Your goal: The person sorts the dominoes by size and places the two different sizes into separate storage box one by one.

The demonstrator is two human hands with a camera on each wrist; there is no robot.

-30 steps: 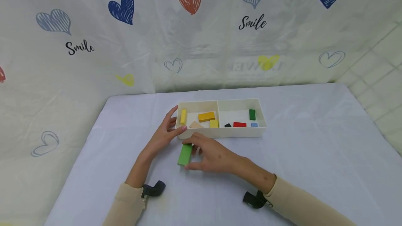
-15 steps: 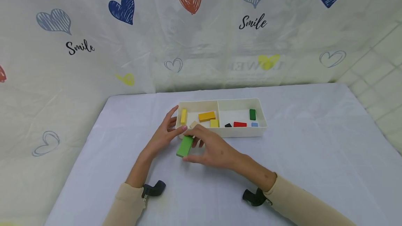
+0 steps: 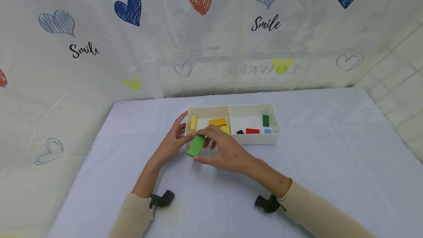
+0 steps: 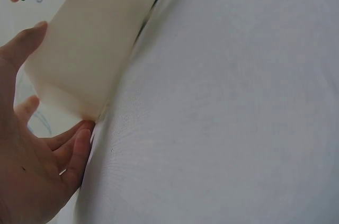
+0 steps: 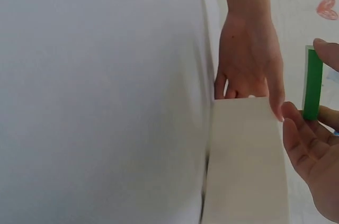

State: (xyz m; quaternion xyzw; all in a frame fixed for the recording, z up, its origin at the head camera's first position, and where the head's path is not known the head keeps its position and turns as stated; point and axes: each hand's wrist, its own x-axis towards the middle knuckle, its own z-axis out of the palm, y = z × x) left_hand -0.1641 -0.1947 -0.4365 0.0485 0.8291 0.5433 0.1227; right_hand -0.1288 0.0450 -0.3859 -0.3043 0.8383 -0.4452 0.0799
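A long white two-compartment box [image 3: 251, 139] stands on the table. My left hand [image 3: 172, 142] holds its left end, thumb at the near rim and fingers against the end wall, as the left wrist view shows at the corner [image 4: 90, 113]. With thumb and fingertips my right hand [image 3: 228, 153] pinches a green rectangular block [image 3: 196, 146], raised and tilted in front of the box's left compartment. In the right wrist view the green block [image 5: 313, 83] is seen narrow side on, above the rim. Part of the left compartment is hidden behind the right hand.
Yellow blocks [image 3: 217, 122] lie in the left compartment. The right one holds a dark green block [image 3: 266, 120], a red block [image 3: 252, 131], and small black [image 3: 240, 132] and light blue pieces [image 3: 267, 131]. A white cloth [image 3: 330, 157] covers the table; a printed curtain [image 3: 224, 47] hangs behind.
My right hand has lifted the green block and moved it away from me, up to the box's near rim. It now covers the beige piece. The left hand has stayed in place.
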